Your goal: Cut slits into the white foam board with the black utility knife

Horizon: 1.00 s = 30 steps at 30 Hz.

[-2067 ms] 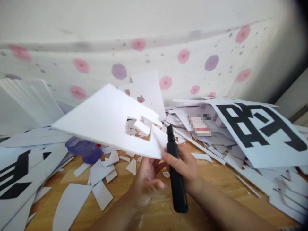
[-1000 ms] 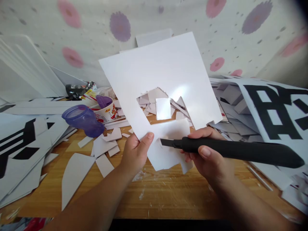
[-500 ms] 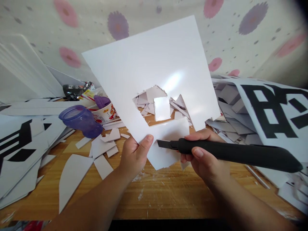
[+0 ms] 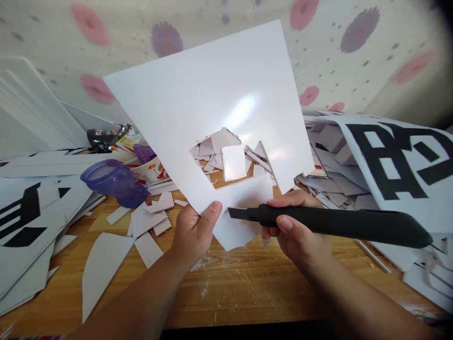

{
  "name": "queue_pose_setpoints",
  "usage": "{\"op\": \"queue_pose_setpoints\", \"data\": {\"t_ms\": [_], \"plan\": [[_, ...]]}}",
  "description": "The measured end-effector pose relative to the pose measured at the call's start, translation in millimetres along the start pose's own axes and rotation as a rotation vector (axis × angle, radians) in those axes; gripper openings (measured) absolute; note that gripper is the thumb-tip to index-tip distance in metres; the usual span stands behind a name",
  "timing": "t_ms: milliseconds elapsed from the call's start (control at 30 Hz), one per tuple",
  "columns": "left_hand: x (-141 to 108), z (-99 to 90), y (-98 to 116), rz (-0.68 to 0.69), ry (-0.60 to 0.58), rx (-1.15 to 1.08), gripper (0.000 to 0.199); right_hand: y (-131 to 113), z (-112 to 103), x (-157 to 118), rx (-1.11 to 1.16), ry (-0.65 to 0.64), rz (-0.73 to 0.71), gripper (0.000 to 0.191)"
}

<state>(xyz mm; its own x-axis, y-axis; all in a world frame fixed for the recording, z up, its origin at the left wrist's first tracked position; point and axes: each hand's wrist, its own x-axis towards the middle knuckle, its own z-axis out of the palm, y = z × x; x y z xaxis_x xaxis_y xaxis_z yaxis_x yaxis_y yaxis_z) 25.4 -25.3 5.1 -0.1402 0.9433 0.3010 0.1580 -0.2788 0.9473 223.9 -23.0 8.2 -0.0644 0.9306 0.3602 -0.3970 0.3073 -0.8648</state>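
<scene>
A white foam board point(image 4: 212, 89) with a rough cut-out in its lower part is held up, tilted, above the table. My left hand point(image 4: 196, 233) pinches its lower left edge, thumb on the face. In my right hand point(image 4: 300, 231) is a black utility knife point(image 4: 336, 224); its dark blade points left, across the lower strip of the board, close to my left thumb. Whether the blade touches the board I cannot tell. Through the cut-out shows a small white square piece point(image 4: 234, 163), with scraps behind it.
White offcuts point(image 4: 106, 264) lie on the wooden table point(image 4: 226, 302). At the left stand a purple translucent cup point(image 4: 113, 182) and a paper tub point(image 4: 152, 172). Boards with black shapes point(image 4: 389, 160) lean at the right; more printed sheets point(image 4: 26, 212) lie at the left.
The whole view has shifted slightly, with surroundings a little further left. The board is tilted back a bit more toward the left; both hands keep their holds and the knife stays nearly in place.
</scene>
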Motion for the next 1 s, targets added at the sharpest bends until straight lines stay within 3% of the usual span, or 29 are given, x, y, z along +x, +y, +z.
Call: {"op": "queue_pose_setpoints", "data": {"t_ms": [333, 667, 1000], "plan": [[-0.2, 0.4, 0.8, -0.039, -0.014, 0.013, 0.034, 1.3, 1.3, 0.4, -0.001, 0.021, -0.030, 0.021], [-1.6, -0.9, 10.3, 0.004, -0.027, 0.057, 0.038, -1.1, -0.4, 2.9, -0.032, 0.058, -0.040, 0.020], [-1.4, 4.6, 11.3, -0.025, 0.083, 0.011, 0.036, -5.9, 3.0, 7.9, 0.000, 0.158, -0.072, 0.018]]}}
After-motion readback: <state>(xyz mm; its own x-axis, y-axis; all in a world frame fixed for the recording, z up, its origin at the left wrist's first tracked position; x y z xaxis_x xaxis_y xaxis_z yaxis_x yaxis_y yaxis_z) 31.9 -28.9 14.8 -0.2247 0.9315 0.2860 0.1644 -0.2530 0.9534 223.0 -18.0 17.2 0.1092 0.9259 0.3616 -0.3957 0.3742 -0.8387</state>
